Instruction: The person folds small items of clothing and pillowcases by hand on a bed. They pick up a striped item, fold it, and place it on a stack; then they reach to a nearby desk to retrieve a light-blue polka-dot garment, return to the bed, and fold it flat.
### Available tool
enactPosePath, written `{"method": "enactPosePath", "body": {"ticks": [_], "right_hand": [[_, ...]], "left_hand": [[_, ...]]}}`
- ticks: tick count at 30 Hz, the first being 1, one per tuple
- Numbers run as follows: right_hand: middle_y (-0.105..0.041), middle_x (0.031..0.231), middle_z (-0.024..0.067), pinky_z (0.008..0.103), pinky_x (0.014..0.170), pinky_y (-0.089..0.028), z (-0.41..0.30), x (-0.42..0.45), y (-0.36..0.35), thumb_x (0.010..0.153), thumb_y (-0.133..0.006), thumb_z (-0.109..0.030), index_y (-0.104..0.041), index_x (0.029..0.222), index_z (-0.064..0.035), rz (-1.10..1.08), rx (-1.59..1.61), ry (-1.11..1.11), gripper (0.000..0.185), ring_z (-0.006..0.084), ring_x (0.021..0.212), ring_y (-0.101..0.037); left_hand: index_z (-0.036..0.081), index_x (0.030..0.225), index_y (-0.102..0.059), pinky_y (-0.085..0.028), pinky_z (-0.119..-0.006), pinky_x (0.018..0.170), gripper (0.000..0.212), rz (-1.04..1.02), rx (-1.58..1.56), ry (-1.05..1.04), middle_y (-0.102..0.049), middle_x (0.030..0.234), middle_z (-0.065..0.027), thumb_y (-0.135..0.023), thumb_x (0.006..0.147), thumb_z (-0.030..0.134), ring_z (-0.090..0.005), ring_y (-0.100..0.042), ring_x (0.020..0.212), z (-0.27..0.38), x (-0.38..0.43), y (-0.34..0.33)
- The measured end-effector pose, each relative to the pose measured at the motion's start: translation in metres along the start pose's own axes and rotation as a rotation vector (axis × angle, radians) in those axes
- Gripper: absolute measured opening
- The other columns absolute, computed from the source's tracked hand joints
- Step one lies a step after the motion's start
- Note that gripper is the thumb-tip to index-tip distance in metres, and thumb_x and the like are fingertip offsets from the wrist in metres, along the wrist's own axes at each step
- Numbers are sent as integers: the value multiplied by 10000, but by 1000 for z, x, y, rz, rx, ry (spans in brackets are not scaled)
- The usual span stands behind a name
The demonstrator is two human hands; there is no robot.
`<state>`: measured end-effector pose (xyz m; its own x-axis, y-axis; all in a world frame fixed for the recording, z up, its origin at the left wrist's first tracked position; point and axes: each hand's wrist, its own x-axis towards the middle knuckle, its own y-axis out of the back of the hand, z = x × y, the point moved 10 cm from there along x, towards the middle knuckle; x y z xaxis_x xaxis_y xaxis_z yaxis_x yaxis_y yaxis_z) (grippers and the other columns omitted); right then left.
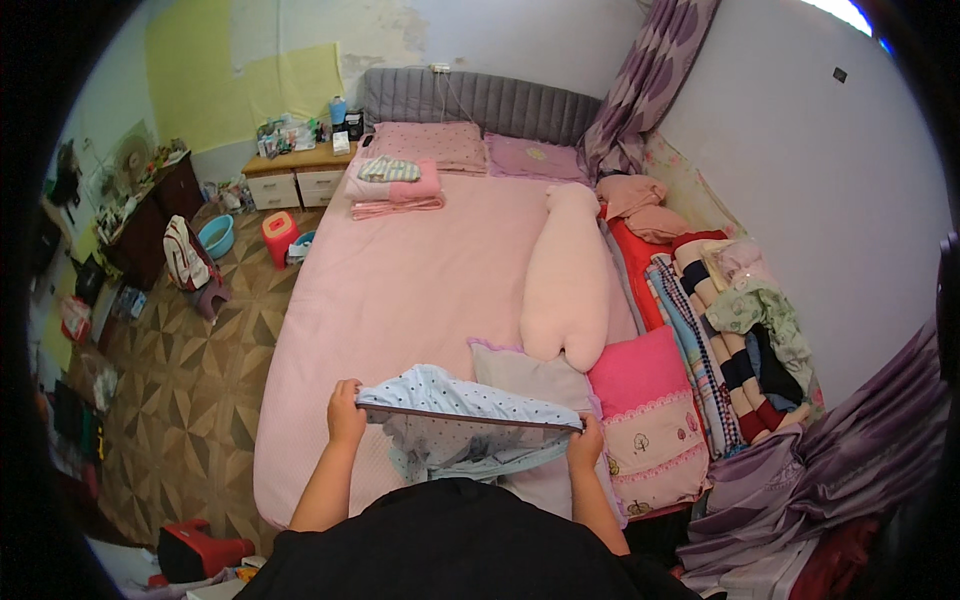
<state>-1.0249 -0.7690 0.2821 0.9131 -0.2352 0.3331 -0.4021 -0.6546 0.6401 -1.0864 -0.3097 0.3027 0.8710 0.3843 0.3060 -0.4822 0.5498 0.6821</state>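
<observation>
My left hand (pixel 346 411) grips one end of a light-blue garment (pixel 442 386) printed with dark dots. At its other end, my right hand (pixel 585 444) holds the same dark edge band, which is stretched nearly straight between the two hands. The rest of the cloth hangs below the band, partly hidden by my black-clothed body. Under and beyond the garment lies a grey pillow (pixel 517 369) with a purple frill. A pink pillow with tree prints (pixel 641 420) lies to the right of my right hand.
A long plush pillow (pixel 566 277) lies lengthwise on the pink-covered bed (pixel 397 285). Folded bedding (pixel 397 187) sits at the far left. Rolled mats and clothes (pixel 720 330) line the right side. A red stool (pixel 280 236) and a backpack (pixel 187 251) stand on the left floor.
</observation>
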Motion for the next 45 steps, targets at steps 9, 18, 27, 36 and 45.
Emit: {"method": "enactPosePath", "body": {"ticks": [9, 18, 27, 36, 45], "right_hand": [[-580, 823, 105, 297, 622, -449, 50, -3, -58, 694, -439, -4, -541, 851, -12, -185, 664, -236, 187, 199, 703, -575], [-546, 728, -6, 201, 594, -379, -36, -11, -66, 694, -542, -59, -555, 824, -29, -839, 733, -279, 133, 73, 662, -485], [-469, 699, -38, 191, 562, -352, -154, 17, 0, 615, -675, -35, -524, 845, -40, -963, 578, 44, 275, 60, 644, -436], [-482, 666, 77, 228, 566, -379, -145, 59, 62, 615, -521, 73, -487, 792, -13, 115, 299, 281, 200, 143, 624, -482], [-528, 706, 26, 195, 583, -380, -147, 66, 90, 733, -405, 32, -501, 791, 11, 39, 734, 221, 114, 83, 642, -475]], "left_hand": [[-22, 851, -516, -415, -294, 683, 229, 217, -661, 350, -566, 830, -114, -345, 699, -11, -202, -531, 741, -98, 14, -2], [11, 988, -496, -434, -325, 731, 300, 142, -1178, 654, -542, 942, -95, -302, 833, 180, -186, -533, 832, -67, 42, 21], [33, 1087, -439, -366, -349, 870, 309, 252, -1776, 329, -481, 1095, -75, -359, 845, 209, -205, -465, 989, 22, 75, 148], [-51, 1068, -421, -384, -329, 873, 294, -9, -1851, 153, -490, 1072, -122, -350, 835, 113, -217, -482, 978, 88, 68, 178], [-39, 1112, -401, -337, -353, 923, 322, -187, -1879, -263, -452, 1134, -130, -324, 855, 140, -224, -447, 1033, 119, 51, 236]]}}
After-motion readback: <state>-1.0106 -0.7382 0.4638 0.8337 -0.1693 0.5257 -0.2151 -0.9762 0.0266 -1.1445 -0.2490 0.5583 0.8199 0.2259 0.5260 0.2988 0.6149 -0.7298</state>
